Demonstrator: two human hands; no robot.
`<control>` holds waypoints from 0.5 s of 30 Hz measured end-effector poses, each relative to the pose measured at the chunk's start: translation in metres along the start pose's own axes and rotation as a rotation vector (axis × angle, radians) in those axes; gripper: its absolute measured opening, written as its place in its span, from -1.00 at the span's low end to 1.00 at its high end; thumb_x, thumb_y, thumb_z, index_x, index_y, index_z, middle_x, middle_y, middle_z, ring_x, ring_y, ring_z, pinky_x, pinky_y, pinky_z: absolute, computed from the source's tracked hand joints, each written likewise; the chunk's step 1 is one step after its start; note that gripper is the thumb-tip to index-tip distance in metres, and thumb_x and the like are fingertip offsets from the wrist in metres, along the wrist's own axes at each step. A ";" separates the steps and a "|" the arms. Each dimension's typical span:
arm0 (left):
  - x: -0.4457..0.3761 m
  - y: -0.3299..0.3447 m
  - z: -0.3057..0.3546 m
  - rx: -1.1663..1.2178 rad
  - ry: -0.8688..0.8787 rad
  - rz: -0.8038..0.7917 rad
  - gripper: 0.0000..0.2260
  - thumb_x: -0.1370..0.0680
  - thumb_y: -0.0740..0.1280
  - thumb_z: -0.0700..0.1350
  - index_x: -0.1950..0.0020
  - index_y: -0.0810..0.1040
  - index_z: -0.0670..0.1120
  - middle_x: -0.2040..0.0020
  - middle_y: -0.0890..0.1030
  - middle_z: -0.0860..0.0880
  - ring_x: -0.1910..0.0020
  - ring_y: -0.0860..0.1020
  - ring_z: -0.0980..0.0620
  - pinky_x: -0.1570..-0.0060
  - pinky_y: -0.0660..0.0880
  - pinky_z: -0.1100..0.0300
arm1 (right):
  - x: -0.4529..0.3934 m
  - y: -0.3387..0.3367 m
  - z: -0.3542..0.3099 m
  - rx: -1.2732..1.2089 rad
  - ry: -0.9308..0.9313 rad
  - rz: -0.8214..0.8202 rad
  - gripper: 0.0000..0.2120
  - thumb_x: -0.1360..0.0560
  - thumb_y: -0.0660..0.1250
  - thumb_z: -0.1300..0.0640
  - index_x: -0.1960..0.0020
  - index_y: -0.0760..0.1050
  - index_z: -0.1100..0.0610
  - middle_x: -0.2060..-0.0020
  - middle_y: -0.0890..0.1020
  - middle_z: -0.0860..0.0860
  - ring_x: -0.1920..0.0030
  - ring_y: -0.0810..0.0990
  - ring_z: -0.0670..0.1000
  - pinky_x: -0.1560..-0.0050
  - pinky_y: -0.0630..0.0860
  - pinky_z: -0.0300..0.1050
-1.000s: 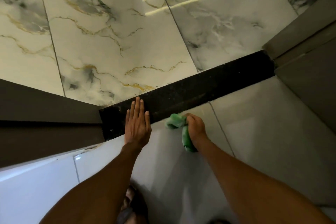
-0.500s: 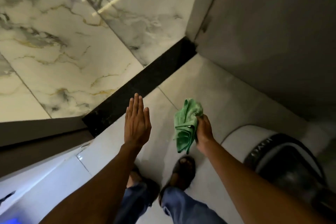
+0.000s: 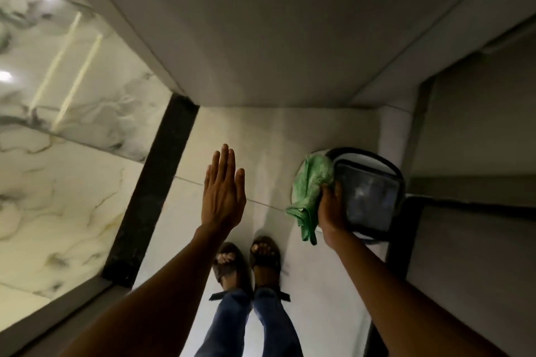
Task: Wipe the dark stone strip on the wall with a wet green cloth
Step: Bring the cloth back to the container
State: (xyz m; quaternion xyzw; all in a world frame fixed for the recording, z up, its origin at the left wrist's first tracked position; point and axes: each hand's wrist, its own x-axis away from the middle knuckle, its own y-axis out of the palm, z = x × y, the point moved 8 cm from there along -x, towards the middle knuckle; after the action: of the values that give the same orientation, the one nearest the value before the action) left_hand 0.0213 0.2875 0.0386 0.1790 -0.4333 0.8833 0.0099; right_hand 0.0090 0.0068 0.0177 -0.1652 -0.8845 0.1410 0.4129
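The dark stone strip (image 3: 150, 185) runs as a black band at the left, between the veined marble surface and the pale tiles. My left hand (image 3: 223, 194) is flat with fingers straight and together, held in the air just right of the strip, holding nothing. My right hand (image 3: 330, 209) grips the crumpled green cloth (image 3: 310, 191), which hangs down over the left rim of a bucket. The cloth is well apart from the strip.
A round bucket (image 3: 368, 197) with a dark inner insert stands on the pale tiled floor (image 3: 272, 136) at the right. My two sandalled feet (image 3: 246, 264) and blue jeans are below. Glossy marble (image 3: 58, 153) lies left; plain walls (image 3: 261, 23) close in beyond.
The view swung right and down. My right hand carried the green cloth away from the strip to the bucket. My left hand came off the strip and hovers flat.
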 end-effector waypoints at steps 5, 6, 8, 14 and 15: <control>-0.007 0.055 0.081 -0.033 0.148 -0.125 -0.43 -0.81 -0.07 0.11 -0.81 -0.06 -0.04 -0.82 -0.12 0.02 -0.80 -0.16 0.06 -0.79 -0.11 0.02 | -0.022 -0.088 0.001 0.087 -0.009 0.243 -0.54 -0.79 0.07 0.21 -0.68 0.25 0.21 -0.58 0.44 0.31 -0.51 0.47 0.35 -0.45 0.39 0.12; -0.007 0.067 0.095 -0.033 0.171 -0.144 -0.43 -0.82 -0.05 0.09 -0.80 -0.05 -0.05 -0.82 -0.11 0.02 -0.80 -0.16 0.06 -0.79 -0.10 0.02 | -0.027 -0.106 0.005 0.105 -0.014 0.280 -0.54 -0.79 0.08 0.22 -0.68 0.25 0.22 -0.55 0.46 0.33 -0.50 0.49 0.36 -0.42 0.39 0.12; -0.007 0.092 0.120 -0.035 0.207 -0.187 -0.43 -0.81 -0.05 0.09 -0.80 -0.04 -0.06 -0.82 -0.09 0.01 -0.80 -0.14 0.05 -0.79 -0.07 0.01 | -0.036 -0.137 0.013 0.161 -0.041 0.336 -0.54 -0.78 0.10 0.22 -0.67 0.27 0.23 -0.52 0.49 0.36 -0.47 0.51 0.39 -0.39 0.42 0.14; -0.008 0.179 0.176 -0.028 0.318 -0.309 -0.41 -0.79 -0.11 0.12 -0.80 -0.05 -0.05 -0.82 -0.09 -0.01 -0.81 -0.13 0.02 -0.79 -0.03 -0.07 | -0.071 -0.193 0.045 0.369 -0.172 0.400 -0.49 -0.70 0.09 0.06 -0.58 0.39 0.23 -0.27 0.67 0.37 -0.18 0.70 0.44 -0.14 0.61 0.25; -0.010 0.193 0.181 -0.044 0.341 -0.311 -0.40 -0.79 -0.10 0.12 -0.81 -0.02 -0.08 -0.82 -0.06 -0.04 -0.81 -0.11 0.00 -0.79 -0.02 -0.07 | -0.080 -0.192 0.051 0.414 -0.197 0.362 -0.51 -0.73 0.11 0.08 -0.63 0.34 0.16 -0.34 0.66 0.31 -0.25 0.69 0.39 -0.22 0.61 0.27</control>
State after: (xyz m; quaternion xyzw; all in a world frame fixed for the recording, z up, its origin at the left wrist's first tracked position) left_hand 0.0526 0.0292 -0.0099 0.0914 -0.4115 0.8790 0.2230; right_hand -0.0163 -0.2059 0.0056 -0.2179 -0.8289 0.4051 0.3183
